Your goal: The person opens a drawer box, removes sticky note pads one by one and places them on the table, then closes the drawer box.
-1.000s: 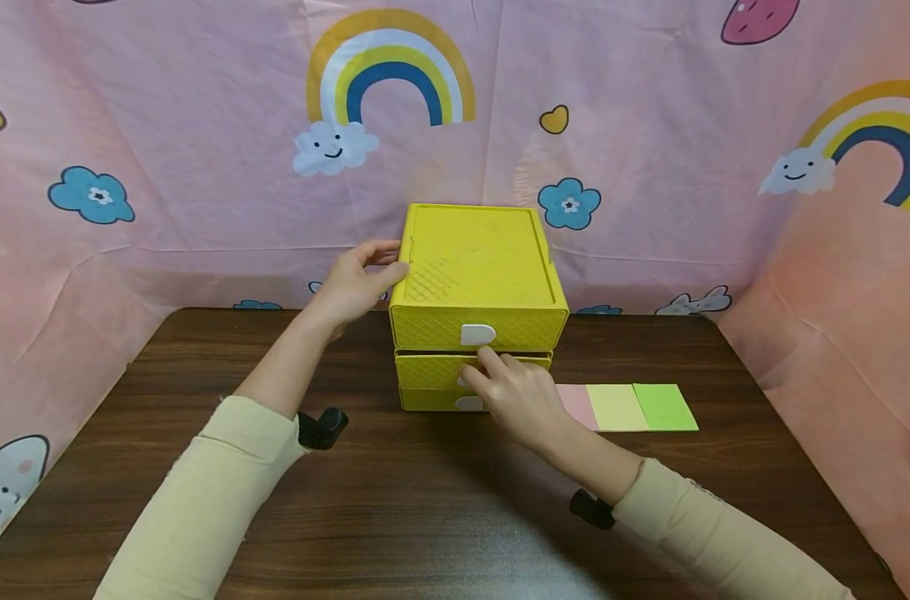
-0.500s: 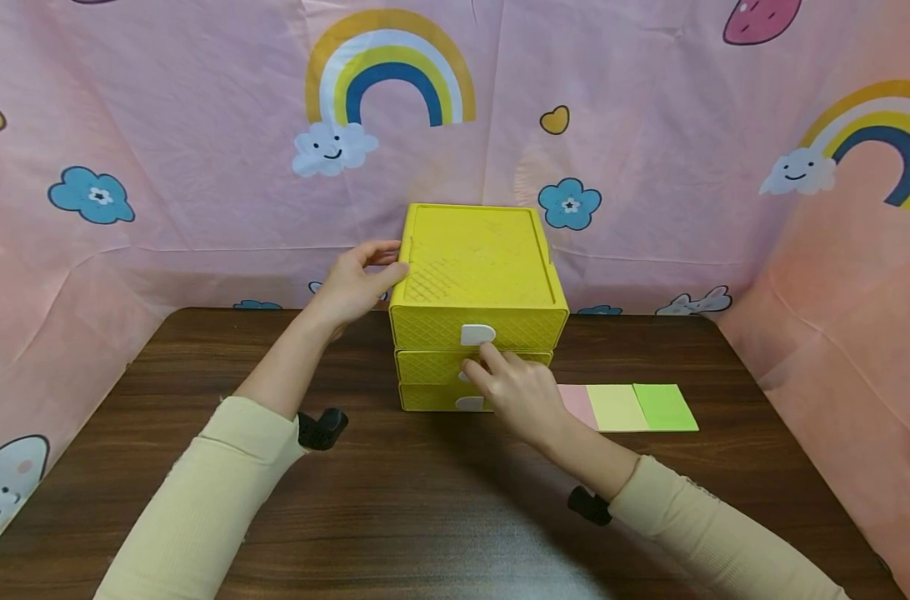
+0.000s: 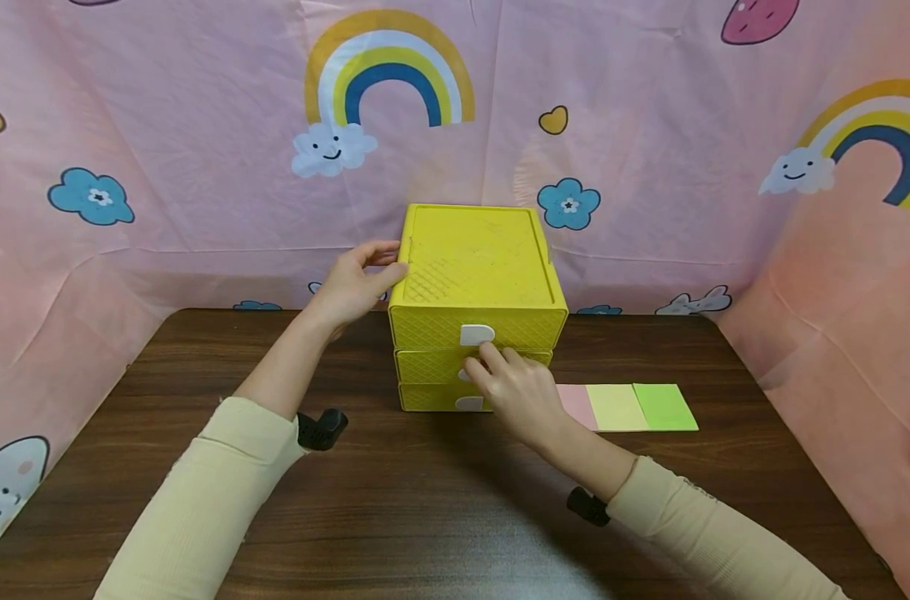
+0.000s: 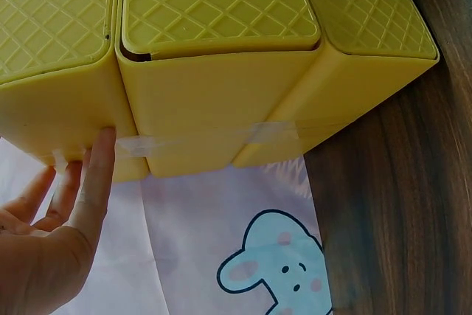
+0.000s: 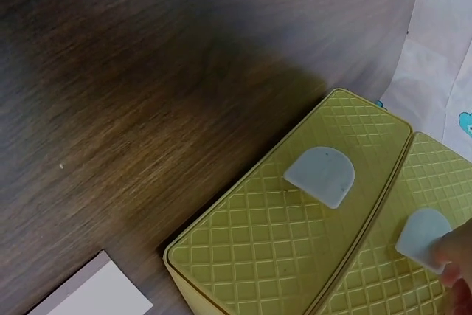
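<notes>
A yellow plastic drawer unit [image 3: 479, 258] with three stacked drawers stands at the back of the table; all the drawers look closed. My left hand [image 3: 353, 283] steadies its upper left side, thumb at the top edge and fingers extended along the wall. In the left wrist view those fingers [image 4: 97, 175] touch the top tier's side. At the front, my right hand [image 3: 524, 393] pinches the middle drawer's white handle [image 5: 422, 237], which it partly covers. The top drawer's handle [image 3: 477, 335] and the bottom drawer's handle [image 5: 322, 175] are free of the fingers.
Pink [image 3: 577, 406], pale yellow [image 3: 617, 407] and green sticky notes [image 3: 665, 407] lie in a row right of the unit. Clear tape [image 4: 214, 138] runs across the tiers' side. A patterned pink cloth [image 3: 237, 192] hangs behind the dark wooden table [image 3: 395, 500].
The middle drawer has slid back flush, closing the dark gap above its front. My right hand moved slightly with it. The left hand has stayed in place.
</notes>
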A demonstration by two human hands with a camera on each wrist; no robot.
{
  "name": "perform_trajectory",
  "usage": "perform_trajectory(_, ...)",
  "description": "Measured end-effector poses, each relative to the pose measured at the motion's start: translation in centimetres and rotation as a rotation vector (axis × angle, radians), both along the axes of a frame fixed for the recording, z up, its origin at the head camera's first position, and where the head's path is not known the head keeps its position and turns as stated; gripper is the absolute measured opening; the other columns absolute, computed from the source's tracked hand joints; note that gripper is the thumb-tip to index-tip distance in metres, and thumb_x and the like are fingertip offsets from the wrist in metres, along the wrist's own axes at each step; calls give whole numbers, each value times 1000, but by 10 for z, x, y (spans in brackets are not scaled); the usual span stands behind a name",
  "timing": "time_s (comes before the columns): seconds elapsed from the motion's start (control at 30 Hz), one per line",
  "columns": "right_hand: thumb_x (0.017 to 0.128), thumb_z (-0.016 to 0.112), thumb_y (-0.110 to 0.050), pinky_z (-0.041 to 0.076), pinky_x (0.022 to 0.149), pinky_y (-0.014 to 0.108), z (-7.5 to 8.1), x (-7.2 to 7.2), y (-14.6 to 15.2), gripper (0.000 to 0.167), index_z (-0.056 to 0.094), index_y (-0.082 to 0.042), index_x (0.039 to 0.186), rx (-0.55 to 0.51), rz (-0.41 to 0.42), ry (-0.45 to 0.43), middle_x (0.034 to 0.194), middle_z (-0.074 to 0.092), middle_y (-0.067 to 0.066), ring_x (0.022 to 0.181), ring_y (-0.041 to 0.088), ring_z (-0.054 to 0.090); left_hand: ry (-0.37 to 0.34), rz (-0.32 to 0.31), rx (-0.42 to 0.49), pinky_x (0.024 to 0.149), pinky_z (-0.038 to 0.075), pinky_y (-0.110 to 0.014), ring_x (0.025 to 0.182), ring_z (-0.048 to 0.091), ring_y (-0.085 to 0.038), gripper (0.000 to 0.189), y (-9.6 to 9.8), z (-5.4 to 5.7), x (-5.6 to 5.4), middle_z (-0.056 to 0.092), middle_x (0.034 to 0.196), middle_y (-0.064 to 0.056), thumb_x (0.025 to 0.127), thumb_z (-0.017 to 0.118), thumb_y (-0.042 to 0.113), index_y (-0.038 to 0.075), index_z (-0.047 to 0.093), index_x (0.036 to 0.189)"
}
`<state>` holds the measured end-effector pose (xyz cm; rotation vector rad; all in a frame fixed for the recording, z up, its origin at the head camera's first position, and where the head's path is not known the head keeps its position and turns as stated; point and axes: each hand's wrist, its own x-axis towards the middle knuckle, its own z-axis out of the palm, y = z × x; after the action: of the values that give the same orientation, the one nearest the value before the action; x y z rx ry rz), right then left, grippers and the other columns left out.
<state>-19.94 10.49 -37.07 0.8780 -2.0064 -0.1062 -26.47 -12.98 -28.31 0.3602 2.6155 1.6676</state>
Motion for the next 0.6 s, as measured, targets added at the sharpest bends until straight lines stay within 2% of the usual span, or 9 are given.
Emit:
perform_trajectory(0.1, 97, 43, -24, 21, 32, 21, 0, 1, 0, 30, 57, -10, 74, 1, -8, -2, 72, 48, 2, 46, 13, 38, -2, 4, 4, 97, 43, -44, 127, 39, -27, 53, 0, 0, 0, 42, 137, -12, 93, 53, 30, 12, 38, 141)
perform_trajectory(0.3, 97, 46, -23, 25, 33, 21, -2, 1, -1, 27, 56, -10, 76, 18, -40, -37, 73, 47, 2, 47, 13, 40, -9, 9, 8, 94, 45, -42, 127, 38, -26, 53, 1, -1, 0, 43, 137, -11, 93, 53, 30, 12, 38, 140)
perform_trajectory(0.6, 97, 46, -25, 27, 32, 22, -2, 1, -1, 26, 57, -10, 78, 11, -48, -30, 74, 48, 3, 47, 13, 42, -18, 5, 31, 91, 48, -43, 126, 39, -25, 53, 0, -1, -1, 43, 137, -11, 93, 54, 29, 12, 38, 140)
